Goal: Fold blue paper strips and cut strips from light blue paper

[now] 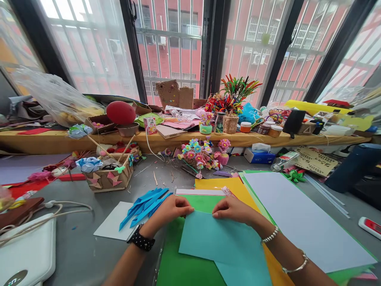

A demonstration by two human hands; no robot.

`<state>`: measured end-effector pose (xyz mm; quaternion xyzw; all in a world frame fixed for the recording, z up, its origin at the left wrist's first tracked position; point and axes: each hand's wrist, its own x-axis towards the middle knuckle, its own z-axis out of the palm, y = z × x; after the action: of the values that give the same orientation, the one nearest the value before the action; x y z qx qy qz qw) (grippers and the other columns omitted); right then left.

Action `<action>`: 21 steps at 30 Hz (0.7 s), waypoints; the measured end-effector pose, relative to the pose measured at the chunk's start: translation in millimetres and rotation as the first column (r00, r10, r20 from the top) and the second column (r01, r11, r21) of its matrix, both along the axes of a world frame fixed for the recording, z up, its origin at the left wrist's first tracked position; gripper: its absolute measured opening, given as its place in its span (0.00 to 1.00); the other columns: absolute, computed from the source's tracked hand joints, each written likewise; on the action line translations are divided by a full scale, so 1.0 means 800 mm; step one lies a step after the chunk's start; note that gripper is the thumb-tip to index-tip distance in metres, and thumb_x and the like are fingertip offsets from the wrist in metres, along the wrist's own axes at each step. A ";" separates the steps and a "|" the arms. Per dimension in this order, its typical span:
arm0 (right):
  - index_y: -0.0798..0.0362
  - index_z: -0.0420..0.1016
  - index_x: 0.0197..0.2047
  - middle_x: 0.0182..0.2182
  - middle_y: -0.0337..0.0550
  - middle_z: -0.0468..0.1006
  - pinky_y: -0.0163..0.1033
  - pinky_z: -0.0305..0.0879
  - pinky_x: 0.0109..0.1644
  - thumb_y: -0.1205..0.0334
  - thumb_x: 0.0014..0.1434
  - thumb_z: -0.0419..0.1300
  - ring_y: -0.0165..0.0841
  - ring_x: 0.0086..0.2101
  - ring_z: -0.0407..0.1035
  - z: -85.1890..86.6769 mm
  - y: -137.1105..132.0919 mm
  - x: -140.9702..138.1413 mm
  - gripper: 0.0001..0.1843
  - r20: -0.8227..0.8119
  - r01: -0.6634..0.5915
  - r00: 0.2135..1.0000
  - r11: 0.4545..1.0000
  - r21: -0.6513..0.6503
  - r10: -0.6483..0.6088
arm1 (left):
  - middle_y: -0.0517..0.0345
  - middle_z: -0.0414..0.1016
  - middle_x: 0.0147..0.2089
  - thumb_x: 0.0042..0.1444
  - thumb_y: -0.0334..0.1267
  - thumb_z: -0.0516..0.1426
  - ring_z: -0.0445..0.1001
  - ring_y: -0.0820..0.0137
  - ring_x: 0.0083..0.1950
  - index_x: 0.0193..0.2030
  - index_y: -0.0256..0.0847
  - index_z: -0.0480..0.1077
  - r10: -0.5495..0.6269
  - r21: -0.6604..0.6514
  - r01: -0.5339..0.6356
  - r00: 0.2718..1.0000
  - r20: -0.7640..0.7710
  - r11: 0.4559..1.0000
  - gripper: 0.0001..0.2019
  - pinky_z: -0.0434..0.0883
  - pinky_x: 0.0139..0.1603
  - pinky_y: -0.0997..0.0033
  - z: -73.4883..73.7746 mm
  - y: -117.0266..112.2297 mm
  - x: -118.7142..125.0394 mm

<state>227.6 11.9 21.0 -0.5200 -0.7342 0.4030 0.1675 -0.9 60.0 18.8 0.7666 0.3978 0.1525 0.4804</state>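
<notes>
A turquoise sheet of paper (pixel 205 236) is pinched along its top edge by both of my hands. My left hand (pixel 175 207), with a dotted watch band at the wrist, grips its upper left corner. Farther along the same edge, my right hand (pixel 230 208) has thumb and fingers closed on the paper. More turquoise paper lies under and to the right of the held part; whether it is one piece, I cannot tell. Beneath is a green sheet (pixel 178 266). Folded blue paper strips (pixel 145 206) rest on a white square of paper (pixel 108 222), left of my left hand.
Large white sheets (pixel 300 214) lie at the right over coloured paper. A cardboard basket (pixel 108 180) stands at the left, near a white device (pixel 32 246) with a cable. Craft flowers (pixel 198 155) sit before the cluttered window ledge (pixel 166 141). A dark bottle (pixel 354 167) lies far right.
</notes>
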 end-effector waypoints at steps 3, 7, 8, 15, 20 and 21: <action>0.58 0.78 0.31 0.23 0.40 0.76 0.30 0.56 0.25 0.62 0.48 0.56 0.28 0.23 0.63 -0.002 -0.003 0.010 0.12 0.026 0.008 1.000 1.000 -0.005 -0.008 | 0.63 0.66 0.20 0.46 0.46 0.55 0.64 0.75 0.24 0.24 0.35 0.68 -0.043 0.014 0.043 0.999 -0.029 0.999 0.14 0.60 0.24 0.78 0.005 0.004 -0.011; 0.57 0.79 0.30 0.22 0.40 0.76 0.30 0.53 0.24 0.66 0.46 0.56 0.27 0.22 0.62 0.001 -0.007 0.000 0.11 0.046 -0.012 0.999 1.000 0.027 0.010 | 0.57 0.73 0.31 0.46 0.43 0.56 0.68 0.72 0.32 0.32 0.36 0.70 -0.087 0.086 0.091 0.995 -0.048 0.992 0.11 0.63 0.31 0.77 0.012 -0.004 -0.006; 0.57 0.79 0.30 0.22 0.39 0.76 0.29 0.53 0.24 0.66 0.45 0.56 0.27 0.22 0.62 0.002 -0.008 -0.006 0.11 0.047 -0.019 0.999 0.999 0.036 0.017 | 0.56 0.74 0.35 0.46 0.42 0.56 0.69 0.71 0.34 0.34 0.36 0.70 -0.095 0.106 0.101 0.994 -0.052 0.989 0.12 0.64 0.34 0.77 0.013 -0.007 -0.002; 0.57 0.79 0.32 0.22 0.39 0.76 0.29 0.51 0.22 0.65 0.46 0.54 0.27 0.21 0.60 0.011 -0.013 -0.028 0.13 0.045 -0.041 0.998 0.998 0.054 0.039 | 0.58 0.75 0.25 0.48 0.41 0.55 0.67 0.73 0.26 0.29 0.36 0.74 -0.131 0.201 0.163 0.978 -0.161 0.966 0.11 0.58 0.25 0.78 0.006 -0.023 0.018; 0.55 0.79 0.30 0.22 0.38 0.76 0.29 0.53 0.24 0.64 0.46 0.56 0.27 0.23 0.62 0.010 -0.013 -0.009 0.11 0.045 -0.018 0.999 0.999 0.032 0.016 | 0.59 0.73 0.24 0.49 0.43 0.54 0.65 0.74 0.25 0.28 0.36 0.74 -0.129 0.224 0.169 0.974 -0.185 0.960 0.13 0.56 0.23 0.79 0.009 -0.018 0.010; 0.56 0.79 0.30 0.22 0.38 0.75 0.30 0.53 0.24 0.63 0.47 0.56 0.28 0.23 0.62 0.008 -0.014 -0.003 0.11 0.045 -0.001 0.999 1.000 0.029 -0.001 | 0.59 0.73 0.25 0.49 0.43 0.54 0.65 0.74 0.25 0.28 0.36 0.74 -0.127 0.224 0.168 0.974 -0.187 0.960 0.13 0.56 0.23 0.80 0.011 -0.016 0.007</action>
<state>225.5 1.0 27.6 -0.5264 -0.7436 0.3807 0.1584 4.7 47.4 27.2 0.8566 0.3579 0.0965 0.3590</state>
